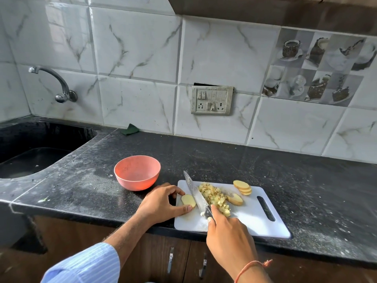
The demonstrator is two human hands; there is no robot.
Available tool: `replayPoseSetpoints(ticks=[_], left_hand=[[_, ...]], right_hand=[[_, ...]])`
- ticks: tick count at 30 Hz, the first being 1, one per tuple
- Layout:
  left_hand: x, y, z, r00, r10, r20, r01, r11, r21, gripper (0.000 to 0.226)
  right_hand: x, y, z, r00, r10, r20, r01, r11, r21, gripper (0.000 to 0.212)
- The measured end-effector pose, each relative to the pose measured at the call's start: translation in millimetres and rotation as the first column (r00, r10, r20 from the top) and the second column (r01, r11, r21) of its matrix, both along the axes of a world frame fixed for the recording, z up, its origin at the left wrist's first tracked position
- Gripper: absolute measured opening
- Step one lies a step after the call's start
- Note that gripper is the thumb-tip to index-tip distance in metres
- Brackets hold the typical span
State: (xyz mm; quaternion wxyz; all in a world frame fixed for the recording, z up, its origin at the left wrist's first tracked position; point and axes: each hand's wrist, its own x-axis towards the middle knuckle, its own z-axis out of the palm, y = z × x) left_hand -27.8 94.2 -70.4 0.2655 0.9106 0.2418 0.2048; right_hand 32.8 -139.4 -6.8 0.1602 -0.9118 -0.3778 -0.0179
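Dicing potato is what the head view shows, and I'd judge it roughly half done. On the white cutting board (pixel 255 219), at the near edge of the counter (pixel 306 180), a heap of small cubes (pixel 215 198) sits near the middle. The left hand (pixel 163 198) pins one potato slice (pixel 188 200) at the board's 9 o'clock, thumb and forefinger curled round its rim. The right hand (pixel 228 233) comes in from 6 o'clock, fingers clamped round the handle of the knife (pixel 194 193). The blade lies between that slice and the heap, tip toward 11 o'clock. Left to cut, by my reckoning: the held slice, a thicker piece (pixel 235 199) at the heap's 3 o'clock, and a fanned stack of slices (pixel 242 187) at the board's 1 o'clock. None of the cubes is in the pink bowl (pixel 137 173), off the board at 10 o'clock.
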Motion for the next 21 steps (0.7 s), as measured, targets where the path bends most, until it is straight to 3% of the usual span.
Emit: replayPoseSetpoints(ticks=[5, 21], left_hand=[[-1.1, -0.9, 1.2, 1.000, 0.011, 0.015, -0.010, 1.000, -0.020, 0.064], [-0.2, -2.1, 1.0, 0.999, 0.026, 0.048, -0.026, 1.000, 0.000, 0.060]], right_hand=[[2.2, 4.4, 2.0, 1.000, 0.011, -0.006, -0.011, 0.999, -0.050, 0.052], [6.9, 7.8, -3.5, 0.993, 0.045, -0.113, -0.045, 0.999, -0.006, 0.056]])
